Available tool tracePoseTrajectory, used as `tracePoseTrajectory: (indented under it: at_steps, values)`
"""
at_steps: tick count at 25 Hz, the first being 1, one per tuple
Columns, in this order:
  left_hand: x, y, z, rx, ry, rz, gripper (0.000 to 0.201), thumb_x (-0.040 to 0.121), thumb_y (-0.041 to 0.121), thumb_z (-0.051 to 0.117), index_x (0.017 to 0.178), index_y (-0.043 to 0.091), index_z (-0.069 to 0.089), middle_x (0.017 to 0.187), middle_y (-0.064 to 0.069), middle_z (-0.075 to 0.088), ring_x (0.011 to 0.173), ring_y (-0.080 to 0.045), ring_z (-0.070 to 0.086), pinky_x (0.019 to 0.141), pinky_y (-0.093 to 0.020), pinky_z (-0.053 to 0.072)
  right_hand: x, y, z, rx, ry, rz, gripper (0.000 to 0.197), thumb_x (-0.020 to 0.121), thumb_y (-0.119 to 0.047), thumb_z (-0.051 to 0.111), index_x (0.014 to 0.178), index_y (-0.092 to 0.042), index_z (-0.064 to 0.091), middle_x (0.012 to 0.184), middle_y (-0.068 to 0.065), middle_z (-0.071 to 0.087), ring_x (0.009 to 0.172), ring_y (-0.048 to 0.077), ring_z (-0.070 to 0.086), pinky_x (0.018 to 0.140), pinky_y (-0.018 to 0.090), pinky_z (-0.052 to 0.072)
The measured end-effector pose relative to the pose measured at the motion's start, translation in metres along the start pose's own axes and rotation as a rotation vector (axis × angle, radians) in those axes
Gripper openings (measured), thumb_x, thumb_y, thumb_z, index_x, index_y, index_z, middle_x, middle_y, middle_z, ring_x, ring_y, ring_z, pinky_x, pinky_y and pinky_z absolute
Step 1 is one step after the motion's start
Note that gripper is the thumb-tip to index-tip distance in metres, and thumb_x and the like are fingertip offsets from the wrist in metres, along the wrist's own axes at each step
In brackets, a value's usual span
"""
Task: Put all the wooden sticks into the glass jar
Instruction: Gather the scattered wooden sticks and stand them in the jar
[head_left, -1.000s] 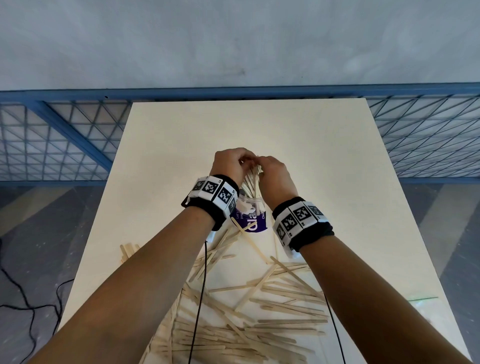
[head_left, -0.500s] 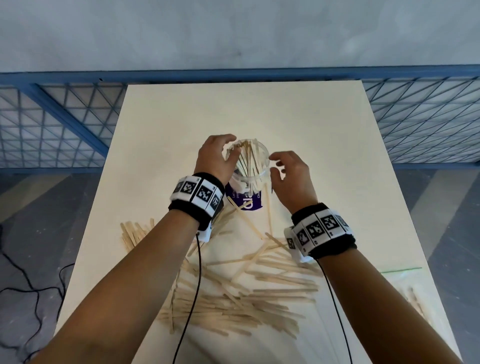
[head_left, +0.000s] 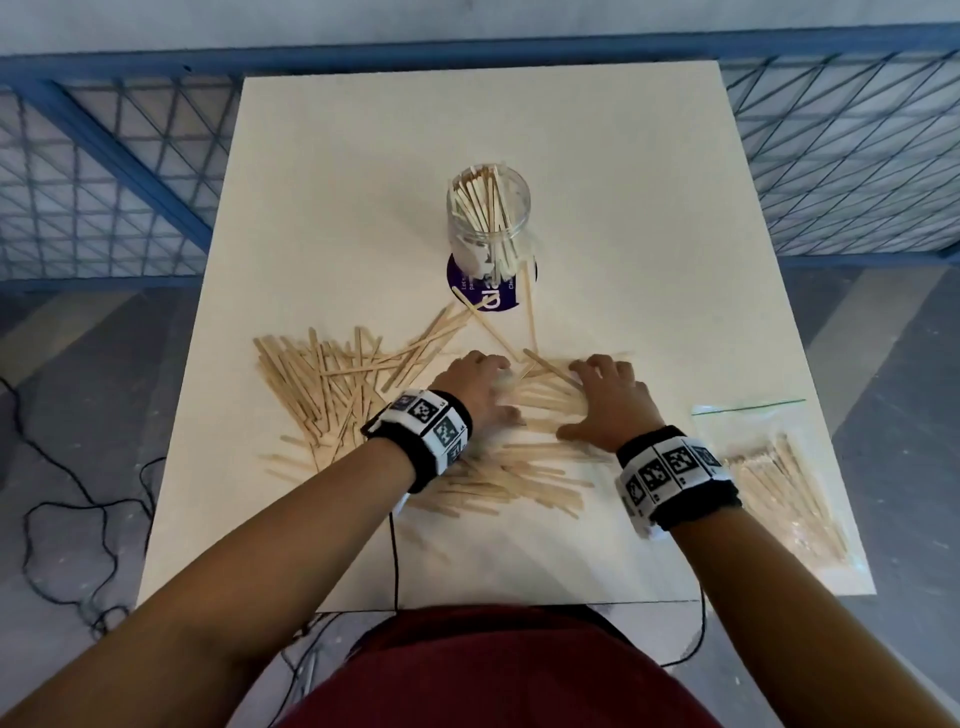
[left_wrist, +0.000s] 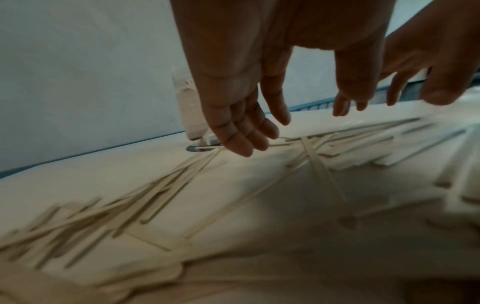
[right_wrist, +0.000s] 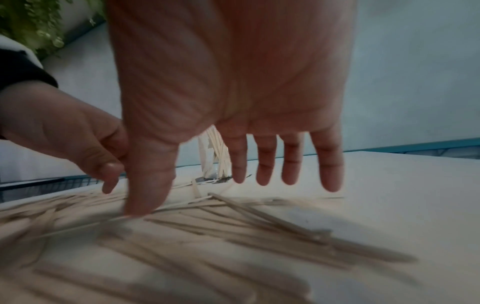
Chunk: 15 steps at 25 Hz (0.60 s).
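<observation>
Both hands are down over the loose wooden sticks (head_left: 363, 384) on the table (head_left: 597, 208), the left hand (head_left: 480, 387) and right hand (head_left: 608, 400) spread flat, fingers straight, holding nothing. The glass jar (head_left: 488, 223) stands upright beyond them, partly filled. Gathering a new bundle seems the step; next, the fingers would need to rake sticks together and close round them.

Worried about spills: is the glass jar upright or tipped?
Upright: the glass jar stands on the purple disc, mouth up, wooden sticks standing inside.
</observation>
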<state>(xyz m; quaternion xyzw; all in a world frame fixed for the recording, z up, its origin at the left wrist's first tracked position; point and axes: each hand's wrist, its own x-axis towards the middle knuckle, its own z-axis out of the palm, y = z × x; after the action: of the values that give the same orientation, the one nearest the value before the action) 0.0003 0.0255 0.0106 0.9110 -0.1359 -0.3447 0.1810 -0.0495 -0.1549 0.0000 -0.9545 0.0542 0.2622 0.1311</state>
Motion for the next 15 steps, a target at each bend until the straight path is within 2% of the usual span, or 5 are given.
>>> tracePoseTrajectory:
  at_steps: [3, 6, 9, 13, 15]
  values:
    - [0.005, 0.007, 0.014, 0.232, -0.042, 0.008, 0.085, 0.068, 0.043, 0.076, 0.137, 0.022, 0.03, 0.142, -0.007, 0.036, 0.126, -0.029, 0.04, 0.104, -0.044, 0.039, -0.007, 0.004, 0.011, -0.099, -0.041, 0.034, 0.1, 0.06, -0.04, 0.08, 0.139, -0.017, 0.022, 0.143, 0.007, 0.031, 0.129, 0.03, 0.033, 0.101, 0.046, 0.038]
    - [0.009, 0.007, 0.025, 0.275, -0.045, 0.036, 0.07, 0.078, 0.015, 0.069, 0.137, 0.019, 0.032, 0.14, -0.008, 0.038, 0.123, -0.03, 0.042, 0.101, -0.043, 0.042, -0.006, 0.006, 0.019, -0.062, 0.003, 0.017, 0.075, 0.072, -0.027, 0.073, 0.134, -0.016, 0.032, 0.136, 0.007, 0.04, 0.123, 0.029, 0.039, 0.097, 0.045, 0.039]
    - [0.01, 0.0, 0.024, 0.059, 0.026, 0.033, 0.049, 0.083, -0.003, 0.05, 0.129, 0.013, 0.045, 0.132, -0.01, 0.049, 0.117, -0.029, 0.05, 0.099, -0.042, 0.044, -0.003, 0.005, 0.022, -0.025, 0.042, 0.005, 0.049, 0.082, -0.021, 0.063, 0.126, -0.015, 0.042, 0.128, 0.006, 0.049, 0.119, 0.028, 0.043, 0.096, 0.043, 0.039]
    - [0.014, -0.015, 0.021, 0.048, 0.075, -0.003, 0.037, 0.084, 0.0, 0.051, 0.119, 0.011, 0.055, 0.125, -0.011, 0.055, 0.112, -0.029, 0.054, 0.097, -0.04, 0.046, 0.001, 0.007, 0.028, -0.074, 0.07, -0.011, 0.025, 0.091, -0.014, 0.048, 0.115, -0.012, 0.047, 0.12, 0.008, 0.054, 0.114, 0.03, 0.045, 0.093, 0.042, 0.038]
    - [0.013, -0.017, 0.021, 0.098, 0.06, 0.006, 0.038, 0.084, 0.018, 0.06, 0.122, 0.013, 0.052, 0.128, -0.009, 0.051, 0.117, -0.028, 0.049, 0.099, -0.041, 0.044, 0.004, 0.006, 0.03, -0.145, 0.074, -0.033, 0.022, 0.092, -0.01, 0.042, 0.114, -0.01, 0.047, 0.119, 0.01, 0.053, 0.112, 0.03, 0.046, 0.092, 0.042, 0.038]
